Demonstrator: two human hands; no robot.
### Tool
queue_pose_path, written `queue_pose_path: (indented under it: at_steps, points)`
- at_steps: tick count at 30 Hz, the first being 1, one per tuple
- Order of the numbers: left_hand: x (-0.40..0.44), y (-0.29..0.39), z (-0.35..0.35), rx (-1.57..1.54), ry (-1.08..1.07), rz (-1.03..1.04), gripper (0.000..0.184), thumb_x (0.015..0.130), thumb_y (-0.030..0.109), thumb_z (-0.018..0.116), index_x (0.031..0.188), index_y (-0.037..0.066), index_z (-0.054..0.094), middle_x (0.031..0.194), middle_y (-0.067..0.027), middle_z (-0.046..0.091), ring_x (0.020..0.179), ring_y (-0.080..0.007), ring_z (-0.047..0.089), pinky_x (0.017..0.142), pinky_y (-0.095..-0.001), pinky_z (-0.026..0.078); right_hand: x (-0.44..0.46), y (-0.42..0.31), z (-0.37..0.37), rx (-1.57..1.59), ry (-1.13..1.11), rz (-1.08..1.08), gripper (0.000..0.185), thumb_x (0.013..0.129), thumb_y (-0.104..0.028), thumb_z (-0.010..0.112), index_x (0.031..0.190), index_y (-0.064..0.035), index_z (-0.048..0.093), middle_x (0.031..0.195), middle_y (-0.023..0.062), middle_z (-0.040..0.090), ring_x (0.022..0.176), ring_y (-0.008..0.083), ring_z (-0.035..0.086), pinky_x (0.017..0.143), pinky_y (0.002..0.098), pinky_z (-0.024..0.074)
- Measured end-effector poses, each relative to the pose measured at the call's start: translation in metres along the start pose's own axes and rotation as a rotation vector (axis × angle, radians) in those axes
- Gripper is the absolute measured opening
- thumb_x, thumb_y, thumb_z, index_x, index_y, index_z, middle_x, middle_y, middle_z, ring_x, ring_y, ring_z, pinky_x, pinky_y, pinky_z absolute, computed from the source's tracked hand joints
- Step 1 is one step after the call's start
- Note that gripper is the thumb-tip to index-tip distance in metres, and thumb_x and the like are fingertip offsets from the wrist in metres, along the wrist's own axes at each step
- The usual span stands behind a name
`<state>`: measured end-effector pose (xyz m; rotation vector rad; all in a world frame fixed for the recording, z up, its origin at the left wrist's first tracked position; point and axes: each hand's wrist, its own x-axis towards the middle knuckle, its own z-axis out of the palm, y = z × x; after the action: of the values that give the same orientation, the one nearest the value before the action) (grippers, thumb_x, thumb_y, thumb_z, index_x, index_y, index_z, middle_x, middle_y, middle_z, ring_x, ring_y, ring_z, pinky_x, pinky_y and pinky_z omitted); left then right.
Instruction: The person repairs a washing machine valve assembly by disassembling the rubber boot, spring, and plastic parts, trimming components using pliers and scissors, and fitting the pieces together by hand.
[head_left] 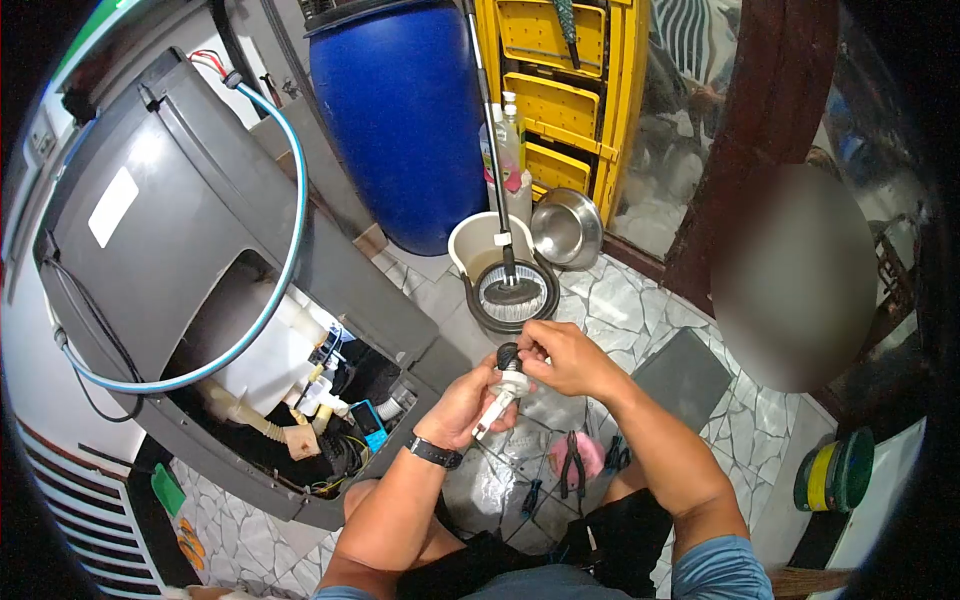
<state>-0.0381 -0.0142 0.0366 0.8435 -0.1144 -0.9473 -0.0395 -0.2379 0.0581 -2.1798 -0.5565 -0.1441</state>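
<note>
A white plastic part [497, 405] with a round flange and a black ribbed top is held up in front of the person's lap. My left hand [468, 405], with a black watch on its wrist, is closed around the white part from the left. At the black top [508, 357], my right hand [560, 358] has its fingers bent and pressed together; the fingertips touch the top's right side. To the left stands a grey appliance [190, 190] with its lower side open, showing hoses, wires and a small blue device [368, 420] inside.
Pliers [573, 465], a pink round item [590, 452] and a screwdriver [533, 497] lie on the tiled floor. Ahead are a mop bucket [470, 245], a metal pot [567, 230], a blue barrel [395, 130] and a yellow ladder [620, 120]. A grey panel [683, 380] lies to the right.
</note>
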Motion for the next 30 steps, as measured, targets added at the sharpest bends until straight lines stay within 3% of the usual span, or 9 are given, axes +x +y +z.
queue_pose_path:
  at_steps: [7,10,13,16,20,21,25,28,30]
  points:
    - [-0.001,0.001,-0.006,-0.212,0.037,-0.102,0.044,0.102,0.032,0.042,0.131,0.0,0.051,0.108,-0.019,0.068,0.053,-0.0183,0.055,0.041,-0.0261,0.041,0.002,-0.002,-0.002,0.136,-0.047,0.188,0.018,0.091,-0.016,0.07,0.098,-0.0007,0.064,0.077,0.0075,0.069,0.068,0.0155,0.064,0.068,0.0328,0.0534]
    - [-0.004,0.003,-0.008,-0.183,-0.1,-0.122,0.054,0.1,0.038,0.05,0.138,0.0,0.045,0.109,-0.0195,0.066,0.047,-0.016,0.051,0.041,-0.0241,0.042,0.001,0.004,-0.002,0.281,-0.061,0.209,0.024,0.098,-0.021,0.068,0.113,-0.0025,0.068,0.087,0.0028,0.071,0.078,0.0098,0.063,0.072,0.0306,0.0533]
    - [-0.018,0.012,0.015,0.023,-0.194,0.061,0.069,0.09,0.031,0.076,0.14,-0.003,0.043,0.101,-0.0161,0.066,0.044,-0.0083,0.049,0.036,-0.0192,0.034,-0.002,0.012,-0.005,0.871,-0.264,0.152,0.04,0.104,-0.026,0.064,0.138,-0.0062,0.061,0.124,0.0045,0.067,0.102,0.0126,0.061,0.085,0.028,0.0511]
    - [-0.018,0.017,0.01,0.147,-0.286,-0.005,0.078,0.09,0.041,0.076,0.144,-0.002,0.039,0.1,-0.017,0.067,0.044,-0.0088,0.051,0.036,-0.0184,0.034,-0.009,0.009,-0.009,1.02,-0.357,0.083,0.044,0.1,-0.026,0.07,0.136,-0.0022,0.06,0.119,0.0043,0.066,0.099,0.012,0.061,0.084,0.0272,0.0513]
    - [-0.018,0.009,0.017,0.386,-0.133,-0.012,0.066,0.096,0.04,0.067,0.145,0.003,0.042,0.106,-0.0204,0.069,0.059,-0.0134,0.061,0.054,-0.0256,0.051,-0.022,0.014,-0.012,1.133,-0.317,0.108,0.046,0.097,-0.023,0.074,0.135,-0.0016,0.059,0.116,0.0038,0.066,0.097,0.0111,0.061,0.084,0.0271,0.0516]
    - [-0.018,0.009,0.017,0.401,-0.117,-0.088,0.051,0.102,0.032,0.061,0.142,0.006,0.043,0.093,-0.0096,0.068,0.065,-0.0122,0.062,0.06,-0.0232,0.047,-0.026,0.015,-0.018,1.085,-0.313,0.15,0.046,0.096,-0.023,0.075,0.134,-0.0017,0.059,0.115,0.0036,0.065,0.095,0.0108,0.061,0.083,0.0267,0.0515]
    - [-0.011,-0.012,0.017,0.756,-0.009,0.047,0.032,0.099,0.025,0.063,0.123,0.008,0.05,0.09,-0.0062,0.063,0.075,-0.0136,0.06,0.069,-0.029,0.047,-0.045,0.027,-0.025,1.128,-0.423,0.251,0.048,0.095,-0.022,0.076,0.135,-0.004,0.056,0.109,0.0029,0.064,0.091,0.0115,0.061,0.078,0.0267,0.0514]
    - [-0.002,-0.028,0.019,1.088,-0.109,0.298,0.038,0.095,0.025,0.068,0.123,0.006,0.05,0.092,-0.0086,0.065,0.084,-0.021,0.063,0.079,-0.0361,0.05,-0.058,0.028,-0.028,1.228,-0.489,0.337,0.043,0.096,-0.022,0.075,0.13,-0.0053,0.055,0.098,0.0031,0.063,0.085,0.0127,0.062,0.072,0.0277,0.0521]
    - [0.0,-0.032,0.021,1.162,-0.119,0.283,0.045,0.092,0.026,0.072,0.125,0.006,0.048,0.095,-0.0147,0.066,0.092,-0.0291,0.065,0.086,-0.0406,0.05,-0.064,0.033,-0.03,1.049,-0.529,0.356,0.037,0.094,-0.022,0.077,0.12,-0.0056,0.056,0.09,0.0042,0.063,0.075,0.0127,0.063,0.065,0.0283,0.0512]
